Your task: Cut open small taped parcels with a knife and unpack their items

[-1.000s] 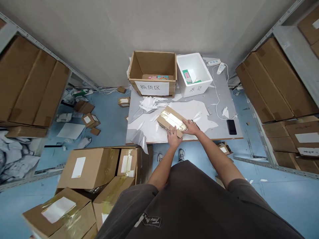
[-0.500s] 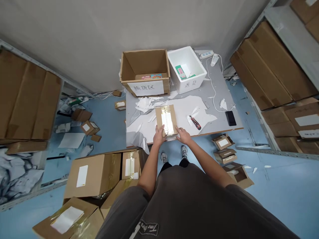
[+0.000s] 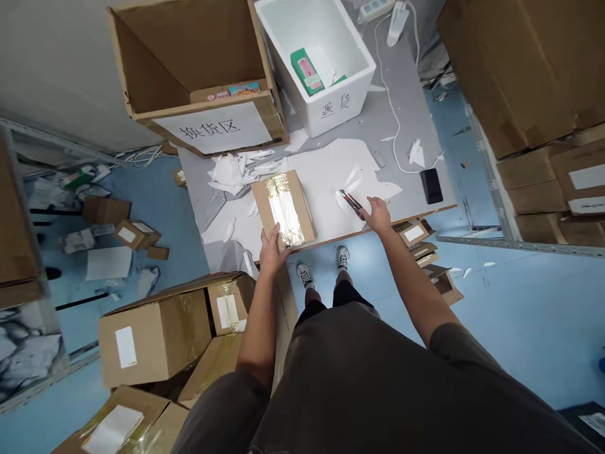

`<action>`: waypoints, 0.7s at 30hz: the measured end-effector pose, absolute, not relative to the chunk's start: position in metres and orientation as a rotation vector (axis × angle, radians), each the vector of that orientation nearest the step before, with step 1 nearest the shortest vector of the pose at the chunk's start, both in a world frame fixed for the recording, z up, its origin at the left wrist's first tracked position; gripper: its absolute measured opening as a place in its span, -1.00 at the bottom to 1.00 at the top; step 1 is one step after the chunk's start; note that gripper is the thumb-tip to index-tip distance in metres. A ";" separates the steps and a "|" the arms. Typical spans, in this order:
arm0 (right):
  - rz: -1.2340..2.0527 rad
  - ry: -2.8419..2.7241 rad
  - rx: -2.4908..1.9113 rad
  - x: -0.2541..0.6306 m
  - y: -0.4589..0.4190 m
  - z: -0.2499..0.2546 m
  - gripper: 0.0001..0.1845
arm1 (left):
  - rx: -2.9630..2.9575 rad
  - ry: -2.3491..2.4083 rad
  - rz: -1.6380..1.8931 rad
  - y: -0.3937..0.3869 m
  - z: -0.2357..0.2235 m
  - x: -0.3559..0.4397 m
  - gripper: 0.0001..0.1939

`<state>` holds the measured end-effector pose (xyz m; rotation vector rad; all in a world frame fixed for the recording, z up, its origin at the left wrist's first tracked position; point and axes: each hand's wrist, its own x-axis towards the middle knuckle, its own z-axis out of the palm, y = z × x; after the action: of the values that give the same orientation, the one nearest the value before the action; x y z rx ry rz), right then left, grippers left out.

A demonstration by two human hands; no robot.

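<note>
A: What is the work laid out on?

B: A grey table (image 3: 411, 120), partly covered by torn white paper (image 3: 326, 180). At its far side an open cardboard box (image 3: 276, 120) is set, marked by a white sign. Just to its right a smaller white foam box (image 3: 357, 88) is placed, and a green-and-pink packet (image 3: 307, 72) is seen inside.

A: Where is the taped carton (image 3: 285, 208) to be found?

B: It is rested on the paper near the table's front edge, its top crossed by shiny tape over a white label.

A: How are the hands placed?

B: The carton's near left corner is grasped by the left hand (image 3: 273, 252). The right hand (image 3: 377, 215) is held by the front edge, its fingers parted, nothing clasped.

A: And the smaller things?

B: A dark phone (image 3: 431, 186) is laid towards the right front corner. A red-and-black cutter (image 3: 350, 203) is laid on the paper, its near end just beside the right fingertips; whether it is touched cannot be told.
</note>
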<state>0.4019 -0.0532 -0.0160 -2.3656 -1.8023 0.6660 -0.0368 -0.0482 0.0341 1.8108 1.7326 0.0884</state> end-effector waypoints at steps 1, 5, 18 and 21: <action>0.708 -1.791 -2.384 0.403 -0.047 -0.030 -0.29 | 1.800 1.736 0.096 -0.049 0.034 -0.037 0.11; 0.844 -1.738 -2.476 0.398 -0.031 -0.080 -0.33 | 1.754 1.739 0.142 -0.053 0.034 -0.035 0.11; 0.992 -1.280 -2.179 0.361 -0.010 0.000 -0.37 | 1.725 1.651 0.073 -0.052 0.059 -0.039 0.14; 1.004 -1.347 -2.000 0.317 0.007 0.040 -0.34 | 1.869 1.674 0.183 -0.011 0.068 -0.052 -0.10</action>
<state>0.3169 0.0073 0.0400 -2.0001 -1.3470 1.0038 -0.0524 -0.0109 0.0677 1.8687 1.6742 0.1833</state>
